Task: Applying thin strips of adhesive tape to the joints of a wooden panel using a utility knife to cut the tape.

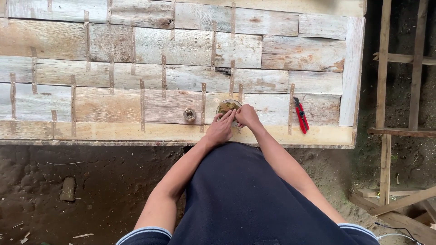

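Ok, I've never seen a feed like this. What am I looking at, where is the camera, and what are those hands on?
There is no machine here: these are a person's two bare hands, filmed by one camera worn on the head and looking straight down, so you see the arms and dark clothing from above. In front lies a panel of pale wood strips joined with narrow tape pieces, above dirt ground. Both hands meet at a small round bowl of yellowish stuff on the panel: the left hand has fingers at its rim, the right hand is closed beside it. What the right hand pinches is too small to tell. A tape roll sits left, a red cutter right.
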